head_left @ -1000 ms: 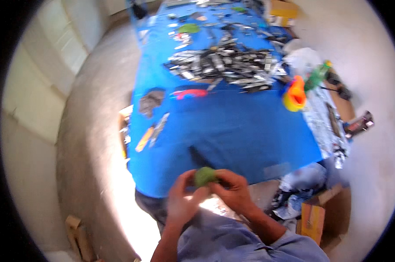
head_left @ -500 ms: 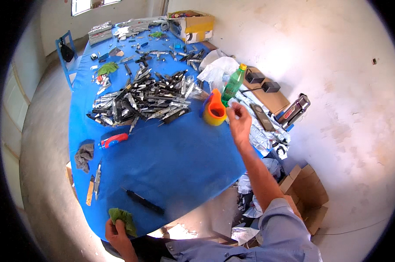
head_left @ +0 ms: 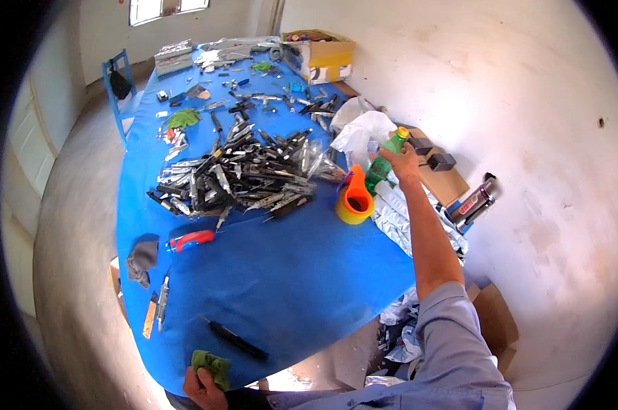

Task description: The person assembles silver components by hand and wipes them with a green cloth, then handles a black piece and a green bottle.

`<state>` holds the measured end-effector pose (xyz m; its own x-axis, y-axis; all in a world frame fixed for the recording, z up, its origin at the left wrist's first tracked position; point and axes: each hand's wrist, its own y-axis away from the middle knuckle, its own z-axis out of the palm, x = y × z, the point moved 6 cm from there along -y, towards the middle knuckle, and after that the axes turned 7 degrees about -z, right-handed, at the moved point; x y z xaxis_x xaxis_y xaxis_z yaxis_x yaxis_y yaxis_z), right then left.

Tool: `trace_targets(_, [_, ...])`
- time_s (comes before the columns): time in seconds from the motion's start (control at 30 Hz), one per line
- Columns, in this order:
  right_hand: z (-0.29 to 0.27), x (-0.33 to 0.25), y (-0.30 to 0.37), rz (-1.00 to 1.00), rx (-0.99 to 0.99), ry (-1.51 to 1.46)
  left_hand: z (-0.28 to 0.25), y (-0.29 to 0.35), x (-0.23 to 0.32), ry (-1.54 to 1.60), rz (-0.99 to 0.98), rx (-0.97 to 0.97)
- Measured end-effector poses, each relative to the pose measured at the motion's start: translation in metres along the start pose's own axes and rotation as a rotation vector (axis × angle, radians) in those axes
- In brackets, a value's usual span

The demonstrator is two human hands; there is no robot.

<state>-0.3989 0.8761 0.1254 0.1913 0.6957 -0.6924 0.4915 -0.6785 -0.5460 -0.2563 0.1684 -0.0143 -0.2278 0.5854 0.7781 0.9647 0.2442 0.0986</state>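
Note:
My left hand pinches a bunched green cloth at the table's near edge. Stretched out to the right, my right hand is closed round the upper part of a green plastic bottle with a yellow cap. The bottle leans slightly to the right. Just left of its base stands an orange and yellow tape dispenser. A dark pen-like tool lies on the blue table cover, close to the green cloth. Further left are a silver pen-like tool and an orange-handled cutter.
A big heap of black and silver pen-like tools covers the middle of the table. A red-handled tool and a grey rag lie left. Along the right edge are silver packets, black adapters and a flask.
My right hand has moved up and taken hold of the bottle's upper part. The whole view has shifted slightly. My left hand keeps its hold on the green cloth.

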Motion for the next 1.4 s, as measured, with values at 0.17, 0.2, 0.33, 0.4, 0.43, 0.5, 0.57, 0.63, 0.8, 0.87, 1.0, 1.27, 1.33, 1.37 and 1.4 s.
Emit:
trace_targets(0.17, [0.007, 0.065, -0.028, -0.116, -0.062, -0.073, 0.011, -0.008, -0.007, 0.128, 0.285, -0.085])
trace_targets(0.2, [0.025, 0.039, -0.007, -0.195, -0.061, -0.190, 0.004, -0.006, 0.010, 0.190, 0.254, -0.063])
trace_targets(0.33, [0.004, 0.027, -0.011, -0.238, -0.046, -0.101, 0.004, -0.010, 0.010, 0.155, 0.359, 0.052])
trace_targets(0.4, [-0.025, -0.002, -0.011, -0.281, 0.089, -0.023, 0.007, -0.011, 0.015, 0.075, 0.318, 0.175])
trace_targets(0.43, [-0.034, -0.027, 0.000, -0.284, 0.069, -0.143, 0.004, -0.009, 0.017, 0.030, 0.295, 0.234])
trace_targets(0.5, [-0.053, -0.090, 0.034, -0.328, 0.055, -0.246, 0.002, -0.016, 0.010, 0.121, 0.058, 0.104])
trace_targets(0.57, [-0.079, -0.125, 0.062, -0.356, 0.003, -0.276, 0.001, -0.022, 0.005, 0.193, -0.046, 0.081])
trace_targets(0.63, [-0.097, -0.152, 0.099, -0.320, -0.047, -0.343, 0.001, -0.028, 0.005, 0.186, -0.031, 0.032])
trace_targets(0.8, [-0.102, -0.175, 0.212, -0.251, -0.269, -0.548, -0.013, -0.022, 0.021, -0.073, 0.047, 0.016])
trace_targets(0.87, [-0.086, -0.188, 0.264, -0.164, -0.447, -0.733, -0.018, -0.020, 0.016, -0.095, 0.147, 0.058])
trace_targets(1.0, [-0.063, -0.200, 0.354, -0.095, -0.814, -0.818, -0.019, -0.025, 0.006, -0.041, 0.129, 0.023])
trace_targets(1.27, [-0.020, -0.254, 0.471, -0.241, -1.152, -0.778, -0.061, 0.011, 0.061, 0.192, 0.233, -0.135])
trace_targets(1.33, [-0.009, -0.259, 0.488, -0.250, -1.242, -0.781, -0.071, 0.025, 0.083, 0.296, 0.309, -0.262])
trace_targets(1.37, [-0.004, -0.258, 0.496, -0.287, -1.263, -0.785, -0.072, 0.031, 0.093, 0.291, 0.380, -0.311])
trace_targets(1.4, [-0.001, -0.259, 0.502, -0.327, -1.287, -0.788, -0.072, 0.038, 0.101, 0.288, 0.449, -0.357])
